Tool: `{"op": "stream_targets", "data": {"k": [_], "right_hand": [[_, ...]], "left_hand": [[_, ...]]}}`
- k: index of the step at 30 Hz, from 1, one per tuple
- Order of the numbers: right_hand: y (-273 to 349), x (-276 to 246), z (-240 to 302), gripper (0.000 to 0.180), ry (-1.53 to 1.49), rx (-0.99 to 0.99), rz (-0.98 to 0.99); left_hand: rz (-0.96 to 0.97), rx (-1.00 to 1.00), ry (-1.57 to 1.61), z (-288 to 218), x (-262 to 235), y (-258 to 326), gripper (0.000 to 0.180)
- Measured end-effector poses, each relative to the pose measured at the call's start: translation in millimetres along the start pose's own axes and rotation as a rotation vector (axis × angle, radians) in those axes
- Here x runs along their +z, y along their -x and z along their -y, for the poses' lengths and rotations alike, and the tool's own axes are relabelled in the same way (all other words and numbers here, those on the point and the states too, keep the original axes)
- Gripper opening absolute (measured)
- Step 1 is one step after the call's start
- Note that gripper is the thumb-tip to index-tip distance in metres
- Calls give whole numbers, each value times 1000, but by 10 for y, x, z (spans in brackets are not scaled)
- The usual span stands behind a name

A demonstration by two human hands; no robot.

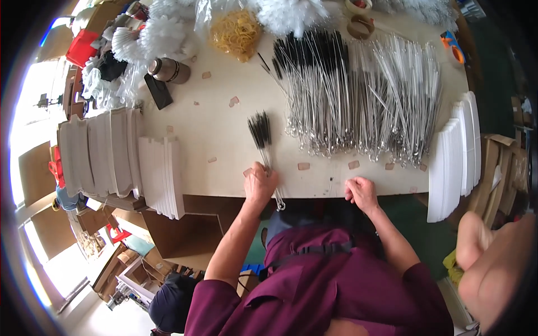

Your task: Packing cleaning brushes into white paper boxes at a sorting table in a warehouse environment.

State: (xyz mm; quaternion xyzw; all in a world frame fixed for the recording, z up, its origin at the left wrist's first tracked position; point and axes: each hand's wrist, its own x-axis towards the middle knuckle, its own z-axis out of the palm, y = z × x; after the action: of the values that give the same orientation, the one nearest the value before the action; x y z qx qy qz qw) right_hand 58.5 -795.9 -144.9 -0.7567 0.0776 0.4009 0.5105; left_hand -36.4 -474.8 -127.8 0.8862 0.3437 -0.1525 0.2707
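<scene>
My left hand (260, 183) is closed round the wire stems of a small bundle of black-bristled straw brushes (259, 131). Their bristles point away from me, and the looped wire ends stick out below the hand at the table's near edge. Over that same edge, further right, is my right hand (362, 193), its fingers curled in; whether anything sits between them is hidden. Beyond it lies a wide pile of black-bristled brushes (322, 89), loops toward me. White-bristled brushes (412, 95) lie beside it on the right.
Folded white cartons stand in rows at the table's left (159, 176) and right (448, 162). Yellow rubber bands (235, 35), a tape roll (360, 27), a steel flask (168, 71) and an orange-blue tape dispenser (453, 47) lie farther back. Another person's bare limb (493, 263) is at right.
</scene>
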Motion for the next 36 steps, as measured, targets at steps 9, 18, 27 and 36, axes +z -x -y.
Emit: {"op": "stream_targets", "data": {"k": [9,18,27,36], "right_hand": [[31,-30,-59,25,-76,-8,5],[74,5,-12,24,-78,1,18],[26,-63,-50,24,-54,-42,15],[45,-53,-78,24,-73,-43,16]], "left_hand": [[-54,49,33,-93,-68,-345,27],[-48,33,28,-100,-76,-304,28],[-89,75,89,-148,-32,-374,28],[15,0,-49,-232,-139,-231,37]]}}
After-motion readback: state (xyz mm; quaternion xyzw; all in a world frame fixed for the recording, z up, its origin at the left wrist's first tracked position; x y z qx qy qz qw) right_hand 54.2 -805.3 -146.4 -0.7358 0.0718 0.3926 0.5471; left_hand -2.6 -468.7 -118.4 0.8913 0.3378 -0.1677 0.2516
